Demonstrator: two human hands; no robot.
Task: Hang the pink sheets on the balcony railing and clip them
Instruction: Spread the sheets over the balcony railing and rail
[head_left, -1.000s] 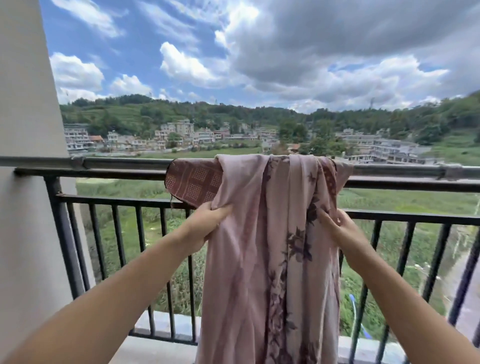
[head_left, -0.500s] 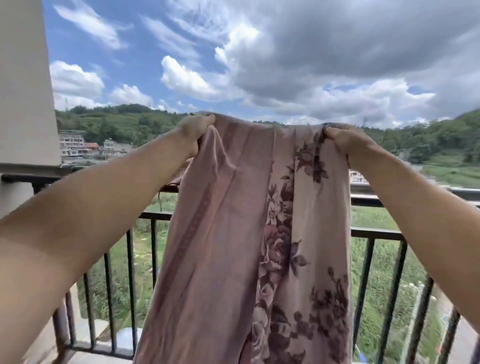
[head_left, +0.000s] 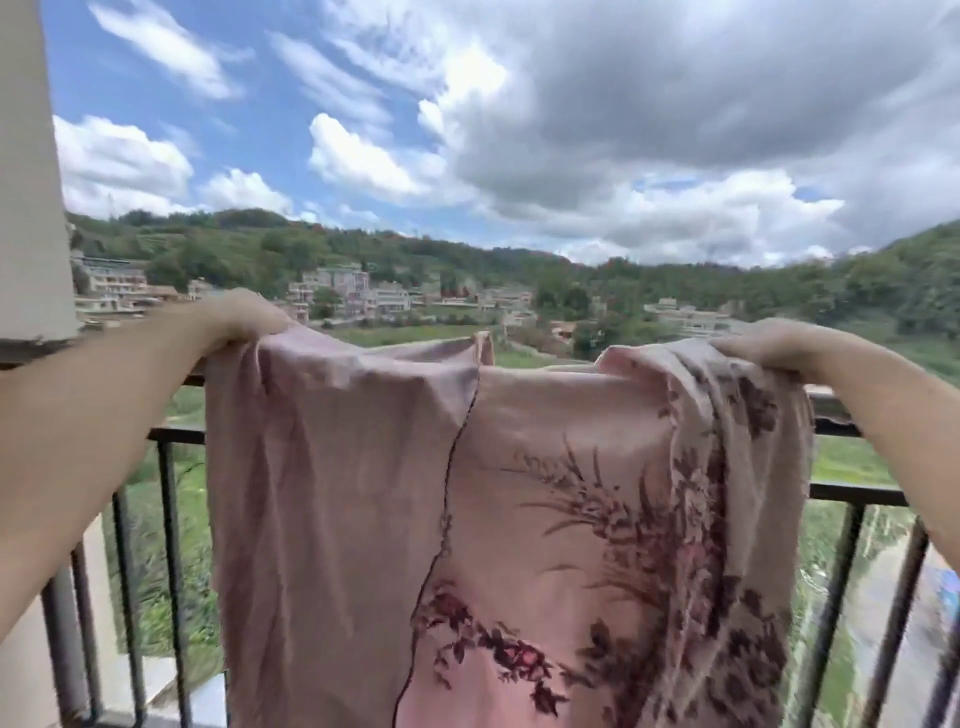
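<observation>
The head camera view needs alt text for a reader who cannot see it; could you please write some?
Two bare hands, left hand and right hand, hold a pink floral sheet spread wide by its top edge at the black balcony railing. Beyond lie green hills, village buildings and a cloudy blue sky.

A single head-worn wide-angle view looked forward and outward from the balcony, close behind the railing (head_left: 171, 434), taking in the near sheet (head_left: 519, 519) at arm's reach, distant hillside buildings (head_left: 358, 291) and much sky; straight lines bowed toward the edges.
</observation>
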